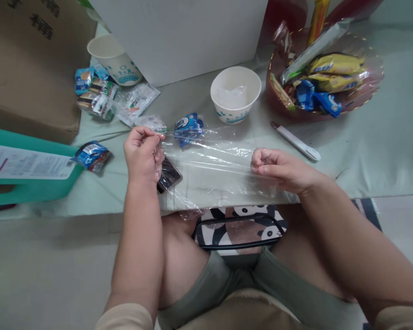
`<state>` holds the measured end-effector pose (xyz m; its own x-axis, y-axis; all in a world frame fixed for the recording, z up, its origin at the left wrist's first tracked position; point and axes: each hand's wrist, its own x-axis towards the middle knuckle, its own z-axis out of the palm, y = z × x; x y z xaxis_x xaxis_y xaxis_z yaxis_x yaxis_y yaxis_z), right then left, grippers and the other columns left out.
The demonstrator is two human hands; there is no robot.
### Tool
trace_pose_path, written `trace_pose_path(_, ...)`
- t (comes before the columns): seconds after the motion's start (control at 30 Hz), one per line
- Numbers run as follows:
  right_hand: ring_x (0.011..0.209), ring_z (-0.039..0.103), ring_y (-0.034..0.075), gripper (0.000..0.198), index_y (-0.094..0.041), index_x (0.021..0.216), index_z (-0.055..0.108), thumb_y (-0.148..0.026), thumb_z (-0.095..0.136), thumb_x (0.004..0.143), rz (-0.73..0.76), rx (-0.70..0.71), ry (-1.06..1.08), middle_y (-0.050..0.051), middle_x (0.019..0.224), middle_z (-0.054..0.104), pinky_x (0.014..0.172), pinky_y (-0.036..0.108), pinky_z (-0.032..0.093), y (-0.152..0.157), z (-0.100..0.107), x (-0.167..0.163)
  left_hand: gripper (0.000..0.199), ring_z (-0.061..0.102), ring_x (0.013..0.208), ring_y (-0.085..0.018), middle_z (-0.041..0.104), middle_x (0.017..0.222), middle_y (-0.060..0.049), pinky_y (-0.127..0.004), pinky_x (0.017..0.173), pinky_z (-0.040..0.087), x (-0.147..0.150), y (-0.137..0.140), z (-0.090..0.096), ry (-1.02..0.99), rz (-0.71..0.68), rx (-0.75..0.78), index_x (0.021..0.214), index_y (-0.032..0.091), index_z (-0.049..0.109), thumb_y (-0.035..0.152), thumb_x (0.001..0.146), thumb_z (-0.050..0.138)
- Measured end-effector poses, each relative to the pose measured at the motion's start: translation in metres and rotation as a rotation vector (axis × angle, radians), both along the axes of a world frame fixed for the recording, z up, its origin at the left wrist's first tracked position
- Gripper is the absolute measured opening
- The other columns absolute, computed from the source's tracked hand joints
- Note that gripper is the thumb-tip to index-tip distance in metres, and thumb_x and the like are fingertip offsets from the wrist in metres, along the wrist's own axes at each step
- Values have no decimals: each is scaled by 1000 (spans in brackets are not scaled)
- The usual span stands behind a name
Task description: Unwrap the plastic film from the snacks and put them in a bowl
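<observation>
A clear plastic bag (213, 158) is stretched between my two hands above the front of the table. My left hand (142, 149) pinches one edge of it, thumb pressed to the fingers. At the other side my right hand (278, 167) grips the film with curled fingers. Through and behind the plastic shows a blue snack packet (188, 128). Partly covered by the film and my left hand, a dark flat object (169, 176) lies on the table. A white paper bowl (236, 96) with some clear plastic inside stands just beyond the bag.
A glass bowl (376, 75) of wrapped snacks stands at the right, with a white utility knife (298, 143) before it. Left are another paper bowl (124, 68), several snack packets (98, 98), a blue packet (93, 156), a green holder (30, 192) and a cardboard box (30, 78).
</observation>
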<state>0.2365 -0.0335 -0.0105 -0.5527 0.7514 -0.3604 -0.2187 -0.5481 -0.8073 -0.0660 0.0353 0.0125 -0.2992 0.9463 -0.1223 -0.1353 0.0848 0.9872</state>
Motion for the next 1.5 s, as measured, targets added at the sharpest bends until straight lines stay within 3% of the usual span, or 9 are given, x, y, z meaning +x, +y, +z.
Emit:
trace_pose_path(0.4, 48, 25, 5, 57, -22, 73, 44, -55, 91, 66, -276, 46, -57, -10, 56, 32, 47, 22, 22, -4, 0, 7, 21, 33, 32, -2, 66, 64, 5, -25, 35, 6, 0, 1, -1, 8, 10, 12, 72, 20, 48, 5, 68, 63)
trace_pose_path(0.63, 47, 23, 6, 60, -23, 74, 32, -36, 90, 66, -494, 88, -7, -11, 54, 22, 51, 23, 27, -4, 12, 4, 22, 33, 33, -3, 66, 65, 5, -25, 36, 4, 3, 3, -3, -20, 67, 15, 73, 21, 47, 7, 68, 63)
trace_pose_path(0.73, 52, 37, 9, 46, -25, 79, 41, -35, 85, 69, -475, 57, 43, -10, 56, 29, 57, 25, 37, -4, 11, 6, 26, 29, 35, -2, 64, 64, 5, -23, 37, 4, 1, 3, -3, -56, 21, 40, 74, 21, 47, 10, 65, 69)
trace_pose_path(0.83, 79, 64, 15, 41, -27, 92, 52, -40, 83, 69, -439, -86, 60, -3, 80, 60, 69, 28, 52, -2, 6, 5, 33, 20, 34, 0, 63, 64, 7, -23, 37, -1, -1, 2, 0, -168, -87, 58, 75, 21, 47, 12, 61, 75)
trace_pose_path(0.93, 96, 72, 21, 57, -29, 115, 55, -43, 86, 69, -309, -236, 60, 4, 109, 71, 75, 32, 59, -2, 4, 0, 43, 10, 32, 1, 61, 64, 9, -24, 36, -7, 0, -2, 6, -287, -212, 72, 76, 22, 44, 13, 58, 81)
trace_pose_path(1.03, 83, 73, 18, 75, -32, 131, 51, -38, 90, 68, -121, -287, 100, 6, 111, 75, 67, 28, 58, -4, 5, -8, 46, 2, 32, 2, 59, 60, 12, -24, 36, -10, 3, -4, 10, -346, -254, 68, 75, 23, 42, 12, 55, 81)
trace_pose_path(1.13, 60, 62, 8, 54, -24, 117, 61, -33, 89, 71, -70, -223, 109, 2, 94, 76, 53, 20, 49, -4, 5, -12, 45, 2, 32, 2, 57, 58, 12, -23, 36, -11, 2, -4, 12, -385, -243, 68, 76, 23, 42, 10, 56, 80)
trace_pose_path(1.3, 43, 37, 1, 31, -20, 85, 63, -31, 86, 67, -356, -34, -8, -4, 73, 65, 39, 18, 25, 0, 3, -3, 37, 17, 28, 1, 68, 61, 6, -21, 33, -3, -6, -1, 5, -273, -190, 65, 76, 22, 49, 11, 57, 80)
trace_pose_path(1.5, 54, 39, 8, 26, -24, 63, 51, -20, 75, 55, -680, 108, -87, -6, 55, 41, 55, 26, 37, 2, 19, 5, 35, 47, 33, -9, 68, 59, 1, -22, 32, 11, -5, 1, -13, -36, -168, 31, 74, 23, 54, 26, 64, 87)
